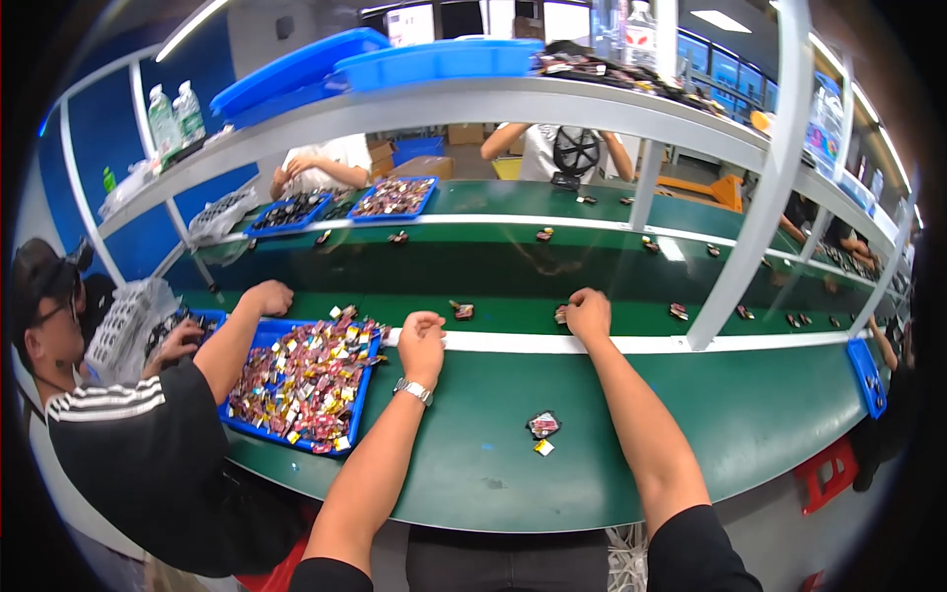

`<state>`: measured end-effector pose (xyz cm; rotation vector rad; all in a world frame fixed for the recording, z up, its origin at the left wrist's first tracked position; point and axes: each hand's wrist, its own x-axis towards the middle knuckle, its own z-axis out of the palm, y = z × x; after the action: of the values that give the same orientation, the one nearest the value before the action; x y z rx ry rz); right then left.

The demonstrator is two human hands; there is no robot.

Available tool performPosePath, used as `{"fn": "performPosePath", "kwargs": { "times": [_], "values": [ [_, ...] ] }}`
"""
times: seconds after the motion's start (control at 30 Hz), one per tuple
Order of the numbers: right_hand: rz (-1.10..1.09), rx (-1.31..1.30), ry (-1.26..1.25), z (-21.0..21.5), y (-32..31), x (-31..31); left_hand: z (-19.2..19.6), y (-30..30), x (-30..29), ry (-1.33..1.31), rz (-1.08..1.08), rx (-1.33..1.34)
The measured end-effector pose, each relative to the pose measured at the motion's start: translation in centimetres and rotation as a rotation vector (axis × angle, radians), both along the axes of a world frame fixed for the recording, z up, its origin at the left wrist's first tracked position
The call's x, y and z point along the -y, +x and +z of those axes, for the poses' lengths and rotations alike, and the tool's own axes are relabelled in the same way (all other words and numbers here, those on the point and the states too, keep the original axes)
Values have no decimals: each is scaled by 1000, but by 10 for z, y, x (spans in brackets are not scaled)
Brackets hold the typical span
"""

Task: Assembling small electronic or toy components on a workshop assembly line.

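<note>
My right hand (589, 317) is over the green conveyor belt, fingers closed at a small dark-red part with yellow and white bits (561, 314), which peeks out on the hand's left side. My left hand (422, 345), with a metal watch (414, 391) on its wrist, is raised by the white rail, fingers curled in; what they hold, if anything, is hidden. Left of it stands a blue tray (357, 403) heaped with similar parts (301, 380). One black-wrapped part (543, 425) with a yellow-and-white tab (544, 448) lies on the green tabletop between my forearms.
A white rail (493, 341) divides the tabletop from the belt (513, 308), where more small parts lie spaced out. A slanted white post (755, 197) rises at right, under an overhead shelf (444, 104). At left, a co-worker's arm (229, 347) reaches over the tray; others sit across.
</note>
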<state>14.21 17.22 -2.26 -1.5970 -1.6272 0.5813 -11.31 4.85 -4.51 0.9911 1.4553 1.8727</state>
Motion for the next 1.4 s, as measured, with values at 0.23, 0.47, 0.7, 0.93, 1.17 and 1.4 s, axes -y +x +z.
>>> {"fn": "performPosePath", "kwargs": {
  "times": [0.23,0.47,0.7,0.93,1.17,1.4],
  "values": [
    [273,300,98,15,-122,40,3,6,0,29,84,-313],
    [177,265,180,-7,-149,38,-7,2,-10,35,107,-259],
    [510,24,321,21,-44,77,13,6,9,-49,-273,-127],
    [824,92,381,37,9,137,26,35,25,-264,-965,-38],
    [809,124,379,37,5,143,32,37,32,-258,-1100,85],
    [807,128,561,26,7,137,38,48,38,-233,-979,152]
  ]
}}
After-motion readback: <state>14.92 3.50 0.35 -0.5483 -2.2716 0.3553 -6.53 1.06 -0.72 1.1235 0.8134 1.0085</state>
